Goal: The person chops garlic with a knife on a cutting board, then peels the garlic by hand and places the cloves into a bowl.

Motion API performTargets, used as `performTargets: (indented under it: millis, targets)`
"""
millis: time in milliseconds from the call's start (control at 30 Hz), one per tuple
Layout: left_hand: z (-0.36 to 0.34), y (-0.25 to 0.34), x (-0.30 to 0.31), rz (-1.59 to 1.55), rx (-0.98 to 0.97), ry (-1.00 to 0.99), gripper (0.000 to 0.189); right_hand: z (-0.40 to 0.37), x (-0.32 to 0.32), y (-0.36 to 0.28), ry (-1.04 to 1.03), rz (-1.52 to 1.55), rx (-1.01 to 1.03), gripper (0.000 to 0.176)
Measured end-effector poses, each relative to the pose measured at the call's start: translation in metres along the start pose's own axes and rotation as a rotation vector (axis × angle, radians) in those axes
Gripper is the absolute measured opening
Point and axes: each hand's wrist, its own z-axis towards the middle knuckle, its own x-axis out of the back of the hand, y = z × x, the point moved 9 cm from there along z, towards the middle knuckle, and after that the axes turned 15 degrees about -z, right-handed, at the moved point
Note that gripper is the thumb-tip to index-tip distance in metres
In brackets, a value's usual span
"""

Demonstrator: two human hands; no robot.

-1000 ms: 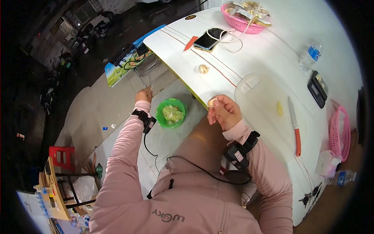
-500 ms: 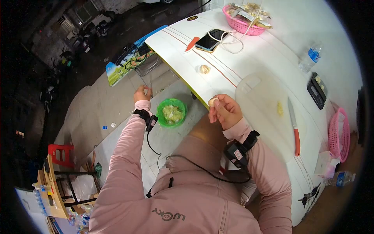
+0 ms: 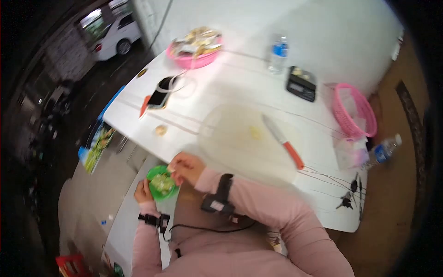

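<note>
My right hand (image 3: 188, 167) is closed on a small pale piece, perhaps a garlic clove, beside the upper right of a green bowl (image 3: 157, 195). Shredded pale green bits (image 3: 161, 183) fill the bowl. At the bowl's left edge is my left hand (image 3: 144, 192), its fingers drawn together; what they hold, if anything, is too small to make out. A pale bulb (image 3: 161, 130) lies on the white table (image 3: 221, 87) above the bowl.
A cutting board (image 3: 230, 138) bears a yellowish smear and an orange-handled knife (image 3: 285, 145). Further off are a phone (image 3: 160, 96), a filled pink basket (image 3: 194, 60), a bottle (image 3: 278, 55), a black scale (image 3: 301, 84), another pink basket (image 3: 341, 115) and keys (image 3: 346, 199).
The view has swung right and turned. My right hand, still holding the pale piece, has come to the bowl. My left hand has come down to the bowl's left edge.
</note>
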Motion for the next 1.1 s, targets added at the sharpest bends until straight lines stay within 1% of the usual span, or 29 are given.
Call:
performTargets:
  millis: [33,67,133,167,233,267,300,333,367,400,467,500,533,600,633,667,733,767,833,867,933,1000,1033,1067,1100]
  targets:
    - [-0.002,-0.023,-0.004,-0.067,-0.032,-0.048,0.022,0.001,-0.001,-0.001,0.019,-0.033,-0.007,0.014]
    - [-0.003,0.012,-0.013,0.071,-0.245,-0.091,0.014,0.004,-0.001,0.005,0.032,-0.05,0.007,0.016]
    - [-0.004,0.044,-0.023,0.157,-0.325,-0.205,0.015,0.003,-0.002,0.001,0.036,-0.055,0.024,0.016]
    - [-0.001,0.061,-0.026,0.146,-0.345,-0.216,0.015,0.003,-0.002,0.001,0.054,-0.061,0.041,0.016]
    - [0.003,0.088,-0.027,0.087,-0.308,-0.166,0.018,0.006,-0.004,0.009,0.06,-0.022,0.03,0.016]
    - [0.004,0.102,-0.03,0.078,-0.329,-0.173,0.018,0.007,-0.003,0.008,0.073,-0.028,0.049,0.016]
    - [0.005,0.117,-0.033,0.097,-0.365,-0.153,0.012,0.007,-0.003,0.006,0.063,-0.03,0.081,0.015]
    - [0.004,0.132,-0.035,0.117,-0.399,-0.134,0.012,0.007,-0.005,0.004,0.054,-0.03,0.111,0.015]
    - [0.001,0.149,-0.039,0.16,-0.455,-0.117,0.027,0.009,-0.005,0.009,0.067,-0.027,0.093,0.012]
    - [0.001,0.149,-0.042,0.151,-0.473,-0.13,0.027,0.01,-0.006,0.011,0.085,-0.028,0.109,0.012]
    - [-0.007,0.139,-0.039,0.16,-0.54,-0.12,0.02,0.011,-0.005,0.012,0.111,-0.042,0.137,0.01]
    - [-0.012,0.146,-0.043,0.133,-0.611,-0.15,0.026,0.008,-0.004,0.007,0.124,-0.056,0.127,0.012]
    - [-0.014,0.149,-0.05,0.118,-0.628,-0.171,0.026,0.006,-0.001,0.001,0.152,-0.057,0.14,0.012]
    - [-0.021,0.154,-0.053,0.011,-0.517,-0.141,0.03,0.002,0.001,-0.001,0.197,-0.064,0.103,0.014]
    - [-0.021,0.139,-0.052,0.036,-0.426,-0.135,0.028,-0.001,0.003,-0.003,0.221,-0.073,0.097,0.016]
    - [-0.025,0.145,-0.056,0.033,-0.424,-0.142,0.028,0.001,0.005,0.002,0.228,-0.072,0.094,0.016]
    - [-0.024,0.154,-0.056,-0.015,-0.314,-0.059,0.021,-0.003,0.017,-0.009,0.436,-0.355,0.325,0.016]
    - [-0.024,0.157,-0.059,-0.006,-0.308,-0.053,0.021,-0.006,0.016,-0.01,0.426,-0.35,0.322,0.016]
    - [-0.026,0.166,-0.063,-0.04,-0.377,-0.076,0.019,-0.022,0.03,-0.026,0.562,-0.429,0.369,0.016]
    - [-0.025,0.17,-0.065,-0.019,-0.368,-0.059,0.019,-0.026,0.028,-0.033,0.537,-0.416,0.365,0.016]
    - [-0.025,0.18,-0.076,-0.123,-0.362,-0.116,0.021,-0.036,0.041,-0.031,0.585,-0.191,0.179,0.014]
    - [-0.021,0.174,-0.079,0.036,-0.395,-0.173,0.026,-0.03,0.048,-0.021,0.515,-0.085,0.185,0.013]
    - [-0.021,0.176,-0.082,0.012,-0.398,-0.151,0.03,-0.029,0.053,-0.022,0.505,-0.058,0.271,0.014]
    - [-0.018,0.18,-0.087,-0.023,-0.36,-0.192,0.032,-0.03,0.057,-0.026,0.493,-0.028,0.356,0.015]
    - [-0.013,0.177,-0.091,-0.104,-0.282,-0.21,0.031,-0.032,0.057,-0.031,0.468,-0.014,0.349,0.015]
